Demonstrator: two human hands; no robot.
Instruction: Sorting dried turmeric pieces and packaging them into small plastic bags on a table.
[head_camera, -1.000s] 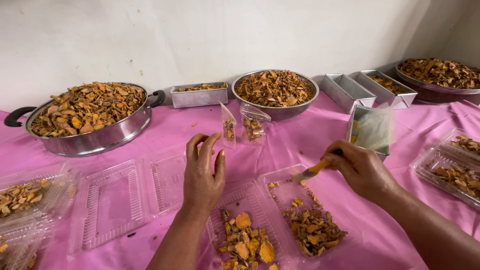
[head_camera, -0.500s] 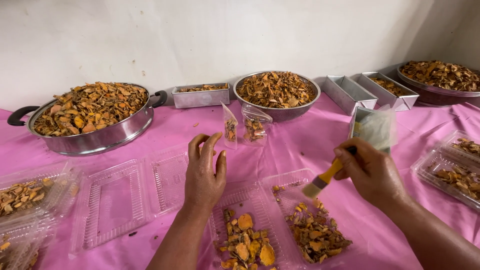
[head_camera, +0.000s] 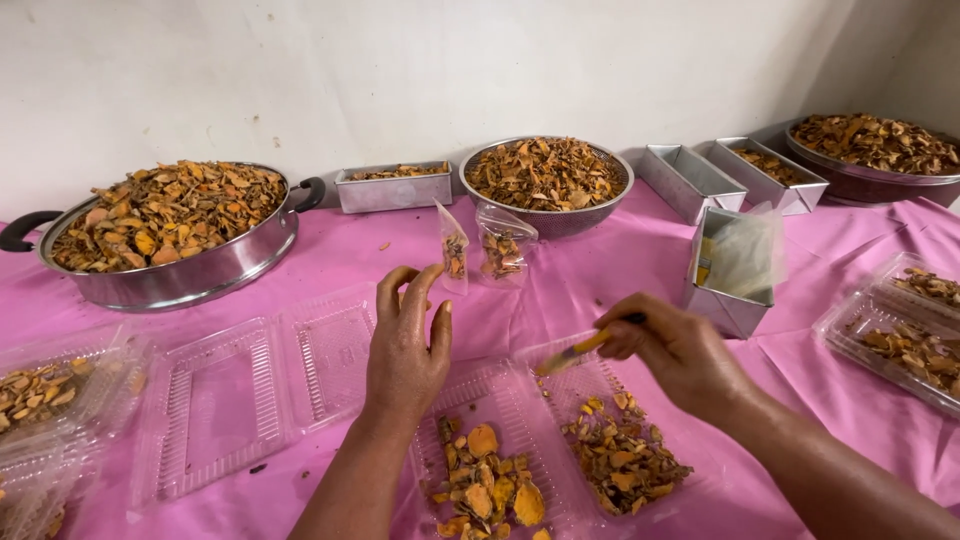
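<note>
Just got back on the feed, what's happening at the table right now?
A person works over an open clear clamshell tray of dried orange slices on a pink tablecloth. The right hand holds a small yellow-handled brush above the tray. The left hand hovers open, holding nothing. An empty clamshell tray lies to the left.

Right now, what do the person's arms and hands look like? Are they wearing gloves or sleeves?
No gloves and no sleeves show. The left hand and the right hand are both bare, and the forearms are bare as far as the picture's lower edge. No rings, watch or bracelets show on either wrist or on the fingers in view. Yellow-orange staining shows on the left hand's fingertips.
</note>
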